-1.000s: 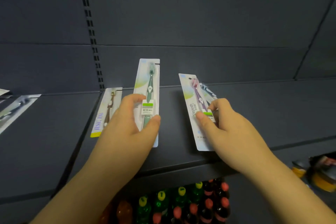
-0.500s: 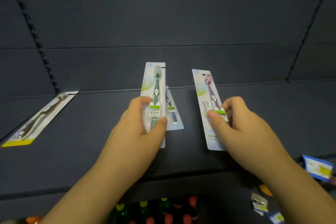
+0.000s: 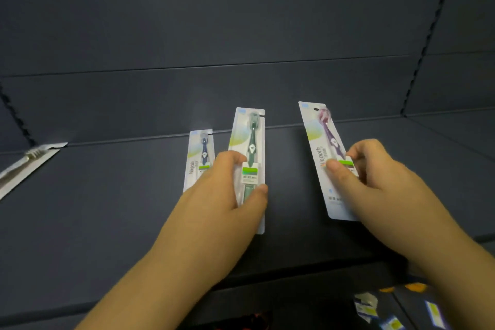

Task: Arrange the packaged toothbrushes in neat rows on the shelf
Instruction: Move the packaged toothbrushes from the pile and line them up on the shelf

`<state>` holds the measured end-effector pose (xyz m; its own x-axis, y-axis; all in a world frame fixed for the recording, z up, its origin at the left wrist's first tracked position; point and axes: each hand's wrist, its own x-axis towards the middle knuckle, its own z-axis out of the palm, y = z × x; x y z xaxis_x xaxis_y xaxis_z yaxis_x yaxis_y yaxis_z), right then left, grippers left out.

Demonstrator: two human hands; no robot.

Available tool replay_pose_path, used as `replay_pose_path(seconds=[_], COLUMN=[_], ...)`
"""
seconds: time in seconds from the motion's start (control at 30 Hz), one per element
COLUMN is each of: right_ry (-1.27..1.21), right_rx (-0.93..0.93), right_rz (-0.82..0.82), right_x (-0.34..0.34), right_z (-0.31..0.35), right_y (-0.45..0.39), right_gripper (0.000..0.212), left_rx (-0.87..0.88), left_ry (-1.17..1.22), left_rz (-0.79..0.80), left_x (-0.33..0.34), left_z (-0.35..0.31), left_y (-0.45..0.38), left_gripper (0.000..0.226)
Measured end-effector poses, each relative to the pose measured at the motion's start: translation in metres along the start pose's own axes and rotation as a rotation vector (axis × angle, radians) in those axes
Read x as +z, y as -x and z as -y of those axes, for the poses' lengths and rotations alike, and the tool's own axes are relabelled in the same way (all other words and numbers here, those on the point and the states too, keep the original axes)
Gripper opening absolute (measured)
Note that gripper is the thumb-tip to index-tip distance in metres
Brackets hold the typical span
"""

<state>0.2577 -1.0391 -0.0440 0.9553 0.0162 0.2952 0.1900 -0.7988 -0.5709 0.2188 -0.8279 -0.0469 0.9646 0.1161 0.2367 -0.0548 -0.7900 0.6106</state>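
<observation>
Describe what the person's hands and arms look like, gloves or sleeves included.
Both the left hand and the right hand are bare: no gloves, rings, watch or bracelets show. The forearms are uncovered to the frame's edge, with no sleeve in view. Fingernails are short and unpainted.

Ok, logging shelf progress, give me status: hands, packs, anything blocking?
Left hand grips green toothbrush pack. Right hand pinches purple pack. Blue pack lies flat on shelf, left of green. Nothing blocking.

back panel (image 3: 241,21): dark grey, horizontal seams | slotted upright (image 3: 428,35): right of panel, dotted with holes | lower level, bottom right: small blue-and-yellow packets (image 3: 391,323), blurred | orange items (image 3: 412,287): near them, too blurred to identify
</observation>
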Motion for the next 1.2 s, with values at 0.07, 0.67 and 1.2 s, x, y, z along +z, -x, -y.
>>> replay_pose_path(seconds=[0.07, 0.67, 1.2], right_ry=[-0.001, 0.111, 0.196], right_rx=[0.003, -0.079, -0.056], right_rz=[0.0, 0.185, 0.339], right_x=[-0.008, -0.086, -0.088], right_z=[-0.006, -0.127, -0.13], right_y=[-0.003, -0.066, -0.066], right_gripper=[0.032, 0.031, 0.029], left_rx=[0.033, -0.08, -0.036], left_ry=[-0.041, -0.657, -0.783], left_rz=[0.014, 0.038, -0.086], left_x=[0.006, 0.12, 0.13], left_z=[-0.01, -0.119, -0.099], left_y=[-0.003, -0.08, -0.097], left_gripper=[0.029, 0.033, 0.045])
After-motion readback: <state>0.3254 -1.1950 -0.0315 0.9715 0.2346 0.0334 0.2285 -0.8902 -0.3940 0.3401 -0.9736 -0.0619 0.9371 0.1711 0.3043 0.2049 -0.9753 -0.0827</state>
